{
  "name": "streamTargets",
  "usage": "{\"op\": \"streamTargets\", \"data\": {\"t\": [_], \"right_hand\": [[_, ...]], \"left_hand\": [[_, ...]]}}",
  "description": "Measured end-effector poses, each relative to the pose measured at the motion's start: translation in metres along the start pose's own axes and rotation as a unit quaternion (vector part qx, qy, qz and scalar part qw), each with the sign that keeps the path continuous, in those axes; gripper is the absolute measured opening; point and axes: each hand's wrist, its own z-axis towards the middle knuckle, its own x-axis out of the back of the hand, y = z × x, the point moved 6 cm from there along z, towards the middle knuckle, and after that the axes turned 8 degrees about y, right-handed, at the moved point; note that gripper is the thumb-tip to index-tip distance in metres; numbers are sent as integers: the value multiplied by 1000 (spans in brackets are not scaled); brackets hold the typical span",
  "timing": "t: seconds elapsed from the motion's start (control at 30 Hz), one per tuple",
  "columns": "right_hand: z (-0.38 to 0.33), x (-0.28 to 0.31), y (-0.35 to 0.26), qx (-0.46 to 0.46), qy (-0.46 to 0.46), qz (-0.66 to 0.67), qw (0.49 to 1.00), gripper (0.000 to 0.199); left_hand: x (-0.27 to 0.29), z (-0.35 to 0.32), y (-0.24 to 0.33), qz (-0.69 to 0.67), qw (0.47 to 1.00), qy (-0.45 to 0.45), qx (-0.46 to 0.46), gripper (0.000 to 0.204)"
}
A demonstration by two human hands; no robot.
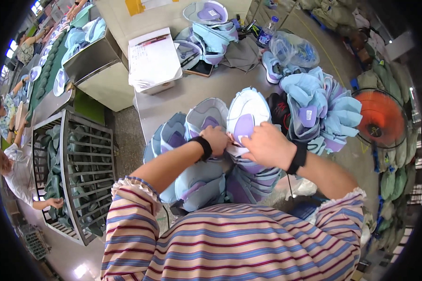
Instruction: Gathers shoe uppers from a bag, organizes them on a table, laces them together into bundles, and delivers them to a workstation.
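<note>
the person holds a white and purple shoe top (245,114) with both hands. it stands up from the pile, with its long way going from the hands up toward the far side of the table. its round end points away from the person, and its near end sits down between the two hands.

the left hand (215,139) is closed on the near left edge of the shoe top. the fingers (226,136) curl in and pinch it. the right hand (268,145) is closed on the near right edge, with its fingers (255,131) bent over the shoe top. the two hands are just beside each other and almost touch. each wrist has a black band.

the shoe top is at the middle of a grey table (192,89). more shoe tops lie all around it. a blue and purple pile (206,175) sits under the hands and close to the striped shirt (229,243). a light blue heap (321,110) lies just to the right, very near the right hand. another small pile (208,33) lies far off at the back of the table.

the left edge of the table is near the left arm. a box with white paper (154,61) sits at the back left corner. there is some bare table between that box and the shoe top. a metal cage cart (75,173) stands on the floor to the left, well apart. an orange fan (382,117) stands to the right, past the light blue heap.
</note>
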Motion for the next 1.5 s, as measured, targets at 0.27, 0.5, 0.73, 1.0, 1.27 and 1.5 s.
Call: {"op": "streamTargets", "data": {"t": [0.27,0.5,0.73,1.0,1.27,1.5], "right_hand": [[29,-4,-35,10,-142,-145,979,54],[48,-14,-2,-57,-198,-12,978,64],[65,-27,19,-8,-119,233,965,52],[123,-19,-19,90,-176,49,979,15],[81,-32,1,18,-314,48,948,29],[61,-48,40,-95,-245,109,959,23]], "left_hand": [[29,-60,-1,-191,974,100,67,31],[38,-151,-29,-346,887,279,121,24],[42,-168,-27,-327,882,331,79,15],[37,-150,-20,-170,915,342,132,14],[20,-91,-22,75,983,8,169,30],[24,-49,-19,-306,932,191,21,23]]}}
